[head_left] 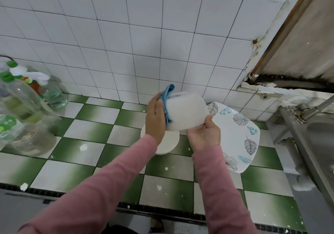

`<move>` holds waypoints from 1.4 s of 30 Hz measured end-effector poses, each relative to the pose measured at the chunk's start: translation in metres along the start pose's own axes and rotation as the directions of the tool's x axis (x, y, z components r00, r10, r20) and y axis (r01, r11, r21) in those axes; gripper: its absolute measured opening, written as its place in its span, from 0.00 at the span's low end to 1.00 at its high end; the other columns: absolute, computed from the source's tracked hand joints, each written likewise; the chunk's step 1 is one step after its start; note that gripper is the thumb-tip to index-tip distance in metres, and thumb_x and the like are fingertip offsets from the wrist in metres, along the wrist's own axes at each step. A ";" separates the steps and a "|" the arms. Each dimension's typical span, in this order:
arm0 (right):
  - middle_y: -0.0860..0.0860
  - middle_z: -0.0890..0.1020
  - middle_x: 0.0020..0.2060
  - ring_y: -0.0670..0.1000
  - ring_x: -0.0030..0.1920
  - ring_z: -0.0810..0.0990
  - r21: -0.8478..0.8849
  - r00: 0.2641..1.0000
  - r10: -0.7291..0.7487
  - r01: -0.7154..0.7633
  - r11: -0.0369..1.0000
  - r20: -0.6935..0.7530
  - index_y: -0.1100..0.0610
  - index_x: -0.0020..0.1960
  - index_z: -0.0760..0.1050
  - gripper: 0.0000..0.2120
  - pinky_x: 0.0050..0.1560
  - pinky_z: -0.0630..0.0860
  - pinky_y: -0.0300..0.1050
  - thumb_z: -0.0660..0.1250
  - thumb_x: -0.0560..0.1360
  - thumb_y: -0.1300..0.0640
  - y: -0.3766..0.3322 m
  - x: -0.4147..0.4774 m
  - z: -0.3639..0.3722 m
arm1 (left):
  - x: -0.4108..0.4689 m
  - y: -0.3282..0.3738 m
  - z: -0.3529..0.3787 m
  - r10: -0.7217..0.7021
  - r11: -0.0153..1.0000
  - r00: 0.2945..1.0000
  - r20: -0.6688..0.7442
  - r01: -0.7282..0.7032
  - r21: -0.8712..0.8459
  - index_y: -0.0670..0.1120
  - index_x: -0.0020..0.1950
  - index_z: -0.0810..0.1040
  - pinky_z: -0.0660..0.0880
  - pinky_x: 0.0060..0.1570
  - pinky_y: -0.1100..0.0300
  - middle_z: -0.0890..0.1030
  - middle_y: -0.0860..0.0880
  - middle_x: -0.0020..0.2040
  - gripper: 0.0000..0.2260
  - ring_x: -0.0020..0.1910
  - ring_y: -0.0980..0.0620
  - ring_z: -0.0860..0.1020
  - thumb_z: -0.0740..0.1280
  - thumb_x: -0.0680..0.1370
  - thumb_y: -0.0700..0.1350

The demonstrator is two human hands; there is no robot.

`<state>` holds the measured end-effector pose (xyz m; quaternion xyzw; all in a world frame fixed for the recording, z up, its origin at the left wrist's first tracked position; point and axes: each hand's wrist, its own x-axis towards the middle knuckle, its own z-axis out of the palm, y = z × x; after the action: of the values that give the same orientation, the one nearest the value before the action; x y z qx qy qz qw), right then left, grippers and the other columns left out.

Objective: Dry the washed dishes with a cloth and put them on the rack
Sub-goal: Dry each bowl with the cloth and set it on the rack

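A white bowl point(188, 112) is held in mid-air at the centre of the view, tipped on its side with its base toward 10 o'clock. The right hand point(204, 136), at 5 o'clock of the bowl, grips its rim, thumb on the outside wall. The left hand point(155, 118), at 9 o'clock, holds a blue cloth point(168, 92) pressed against the bowl's base and side, its fingers wrapped around the cloth. Below the bowl on the green-and-white tiled surface point(90, 125) sits a round white dish point(168, 143), and at 4 o'clock a leaf-patterned plate point(238, 134); whether they are dried I cannot tell. No rack is in view, so the task looks to be midway at best: this bowl is being wiped and is not yet racked.
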<state>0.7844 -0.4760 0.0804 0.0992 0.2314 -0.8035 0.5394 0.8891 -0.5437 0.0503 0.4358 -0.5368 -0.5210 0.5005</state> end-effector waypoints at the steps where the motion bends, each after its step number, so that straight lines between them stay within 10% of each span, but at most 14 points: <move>1: 0.55 0.86 0.40 0.53 0.39 0.86 0.031 1.000 -0.006 0.006 1.000 0.025 0.61 0.51 0.77 0.16 0.55 0.77 0.55 0.54 0.85 0.55 0.001 0.000 0.003 | -0.005 -0.005 0.001 0.137 0.985 0.990 0.014 -0.138 0.101 0.53 0.65 0.73 0.71 0.63 0.57 0.75 0.51 0.64 0.17 0.64 0.54 0.73 0.53 0.81 0.54; 4: 0.58 0.86 0.44 0.54 0.47 0.85 0.020 0.998 0.001 -0.002 1.000 0.056 0.63 0.52 0.77 0.15 0.48 0.79 0.54 0.54 0.84 0.56 0.003 -0.001 0.010 | -0.014 -0.013 -0.001 0.414 0.818 0.891 0.187 -0.454 0.352 0.46 0.69 0.73 0.66 0.70 0.46 0.73 0.48 0.68 0.19 0.69 0.48 0.69 0.53 0.82 0.50; 9: 0.62 0.78 0.61 0.59 0.70 0.72 -0.004 0.997 0.051 -0.051 0.999 0.060 0.65 0.72 0.67 0.20 0.56 0.73 0.56 0.51 0.85 0.57 0.000 0.000 0.010 | -0.017 -0.009 -0.011 0.474 0.655 0.779 0.412 -0.624 0.426 0.45 0.71 0.73 0.62 0.71 0.42 0.70 0.47 0.71 0.20 0.73 0.42 0.65 0.55 0.82 0.50; 14: 0.62 0.80 0.55 0.62 0.70 0.72 0.016 0.997 0.073 -0.074 0.997 0.027 0.69 0.57 0.73 0.16 0.65 0.69 0.59 0.51 0.85 0.59 -0.010 0.001 0.011 | -0.014 -0.009 -0.021 0.436 0.576 0.690 0.577 -0.707 0.411 0.46 0.75 0.67 0.58 0.75 0.46 0.66 0.48 0.75 0.29 0.76 0.45 0.60 0.65 0.77 0.57; 17: 0.64 0.80 0.53 0.64 0.69 0.72 -0.006 0.993 0.118 -0.118 0.993 0.003 0.71 0.55 0.72 0.18 0.67 0.68 0.60 0.51 0.86 0.58 -0.011 0.001 0.011 | -0.012 -0.016 -0.020 0.454 0.586 0.692 0.562 -0.707 0.396 0.45 0.73 0.69 0.65 0.72 0.44 0.68 0.46 0.73 0.28 0.73 0.44 0.65 0.71 0.74 0.46; 22: 0.64 0.78 0.62 0.62 0.68 0.74 -0.193 0.982 0.171 -0.184 0.964 -0.082 0.66 0.61 0.71 0.13 0.59 0.72 0.62 0.53 0.84 0.60 -0.016 0.003 0.005 | -0.015 -0.024 -0.018 0.347 0.784 0.823 0.449 -0.517 0.342 0.47 0.70 0.72 0.69 0.70 0.55 0.73 0.49 0.69 0.22 0.69 0.50 0.71 0.67 0.76 0.40; 25: 0.61 0.81 0.59 0.61 0.62 0.79 -0.538 0.973 0.213 -0.229 0.811 -0.093 0.60 0.54 0.72 0.08 0.53 0.78 0.60 0.59 0.82 0.57 -0.027 -0.001 0.000 | -0.015 -0.012 -0.017 0.060 0.976 0.974 0.218 -0.103 0.190 0.51 0.63 0.76 0.79 0.51 0.63 0.78 0.49 0.60 0.15 0.56 0.50 0.78 0.64 0.79 0.36; 30: 0.53 0.85 0.41 0.52 0.39 0.82 -0.756 0.989 -0.148 0.086 0.649 -0.014 0.55 0.46 0.74 0.07 0.37 0.78 0.43 0.63 0.81 0.54 -0.050 -0.001 0.002 | -0.006 0.003 -0.022 -0.267 0.962 0.962 -0.057 0.264 -0.065 0.61 0.51 0.75 0.79 0.49 0.49 0.78 0.52 0.51 0.15 0.50 0.47 0.75 0.63 0.81 0.39; 33: 0.50 0.81 0.51 0.50 0.49 0.78 -0.859 0.946 -0.325 0.175 0.481 0.011 0.49 0.51 0.73 0.10 0.47 0.77 0.47 0.67 0.78 0.44 -0.051 0.006 -0.011 | 0.001 0.010 -0.026 -0.341 0.922 0.940 -0.030 0.328 -0.206 0.58 0.52 0.76 0.79 0.46 0.50 0.79 0.50 0.51 0.13 0.50 0.47 0.78 0.65 0.80 0.38; 36: 0.51 0.78 0.63 0.53 0.63 0.77 -0.788 0.998 -0.026 -0.029 0.615 -0.057 0.42 0.61 0.76 0.28 0.63 0.74 0.60 0.67 0.67 0.28 -0.037 0.005 -0.017 | 0.002 0.017 -0.024 -0.368 0.896 0.929 0.043 0.367 -0.252 0.56 0.52 0.75 0.79 0.44 0.52 0.80 0.49 0.51 0.11 0.49 0.47 0.79 0.66 0.80 0.38; 42: 0.60 0.83 0.58 0.66 0.57 0.80 -0.369 0.924 0.374 -0.378 0.849 -0.085 0.51 0.58 0.83 0.37 0.59 0.74 0.66 0.61 0.65 0.23 -0.020 0.006 -0.039 | 0.001 0.020 -0.019 -0.390 0.903 0.916 0.094 0.400 -0.159 0.55 0.56 0.76 0.77 0.51 0.47 0.79 0.46 0.51 0.15 0.46 0.47 0.78 0.67 0.78 0.35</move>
<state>0.7600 -0.4558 0.0488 0.0407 0.3609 -0.6220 0.6937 0.9094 -0.5455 0.0689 0.4742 -0.4043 -0.6694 0.4045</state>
